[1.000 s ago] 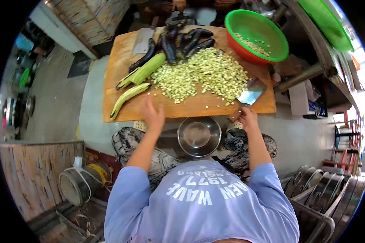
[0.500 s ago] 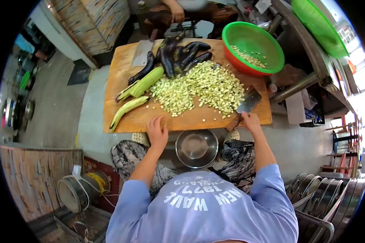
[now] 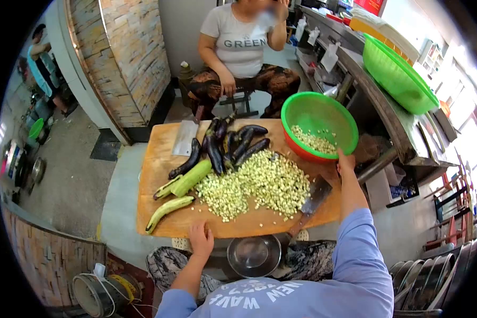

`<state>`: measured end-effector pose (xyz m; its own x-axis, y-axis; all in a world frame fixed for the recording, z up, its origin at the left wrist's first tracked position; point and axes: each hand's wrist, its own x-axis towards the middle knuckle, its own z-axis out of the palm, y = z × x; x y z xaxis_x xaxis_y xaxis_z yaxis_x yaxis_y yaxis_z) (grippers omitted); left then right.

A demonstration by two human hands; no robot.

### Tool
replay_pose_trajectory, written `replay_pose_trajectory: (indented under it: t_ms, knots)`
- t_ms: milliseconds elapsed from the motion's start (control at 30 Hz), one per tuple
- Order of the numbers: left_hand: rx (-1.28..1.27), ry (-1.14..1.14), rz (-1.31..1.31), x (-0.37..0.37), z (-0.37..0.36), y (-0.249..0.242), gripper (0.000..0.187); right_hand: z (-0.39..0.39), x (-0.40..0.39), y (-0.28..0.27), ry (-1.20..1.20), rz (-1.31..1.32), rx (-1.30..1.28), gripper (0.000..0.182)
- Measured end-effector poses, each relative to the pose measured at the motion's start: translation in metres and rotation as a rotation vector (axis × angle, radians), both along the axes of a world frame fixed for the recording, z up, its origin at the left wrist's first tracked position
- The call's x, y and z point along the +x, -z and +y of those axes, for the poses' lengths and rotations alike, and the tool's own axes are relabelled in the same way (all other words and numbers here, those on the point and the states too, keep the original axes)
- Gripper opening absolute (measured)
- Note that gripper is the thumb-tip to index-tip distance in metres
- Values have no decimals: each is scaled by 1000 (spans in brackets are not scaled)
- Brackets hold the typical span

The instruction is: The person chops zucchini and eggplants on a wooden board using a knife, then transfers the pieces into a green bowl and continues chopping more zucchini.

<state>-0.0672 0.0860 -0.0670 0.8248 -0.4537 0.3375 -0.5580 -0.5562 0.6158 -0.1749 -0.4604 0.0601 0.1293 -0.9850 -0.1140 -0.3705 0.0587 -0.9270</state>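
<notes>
My right hand (image 3: 346,161) grips the near right rim of a green basin (image 3: 291,114), nested over a red one, with some diced pieces inside. At the board's near edge, my left hand (image 3: 201,239) rests with its fingers laid out and nothing in them. Pale green diced eggplant (image 3: 270,183) is heaped on the wooden cutting board (image 3: 233,229). A cleaver (image 3: 318,195) lies at the heap's right side, its handle over the near edge. Left of the heap are peeled eggplants (image 3: 192,179), one lying apart nearer me. Several unpeeled dark eggplants (image 3: 215,151) lie behind.
A second cleaver (image 3: 185,139) lies at the board's far left. Between my knees stands a metal bowl (image 3: 253,255). Across the board sits a person (image 3: 238,42) in a white shirt. A green basket (image 3: 397,74) rests on the counter (image 3: 397,122) at right.
My right hand has let go of the near cleaver and moved up to the basin's rim. The view has tilted up, showing more of the seated person. My left hand stays by the board's edge.
</notes>
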Motion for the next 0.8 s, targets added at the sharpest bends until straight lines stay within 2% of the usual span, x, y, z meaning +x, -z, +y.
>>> replay_pose_trajectory:
  t_ms: [100,133,233,300,367,433,500,633,733,800]
  knots:
    - [-19,-15,-45,-3,-1,1,36,-25,13,11,79,-31,106,30]
    - [-27,-20,-64,-2,-3,2,36,-28,14,4,109,7,227,25]
    - [-9,-32,-53,-3,-3,10,36,-23,32,-15,200,-291,262,26]
    - [9,-32,-29,-4,-2,13,36,-64,26,5,64,-342,288,31]
    - [24,-18,-37,-7,-2,16,35,-87,24,-1,98,-285,329,31]
    - [11,-9,-108,-3,-3,18,34,-49,44,-56,256,-173,230,18]
    - [10,-5,-99,-4,-3,14,34,-23,46,-91,198,-308,118,14]
    - [14,-17,-8,-4,-4,11,32,-6,26,-131,43,-496,223,12]
    - [-33,-42,55,-2,-6,7,31,41,-1,-146,-81,-609,305,10]
    - [-336,-46,267,2,-7,9,32,81,-39,-146,-231,-510,315,9]
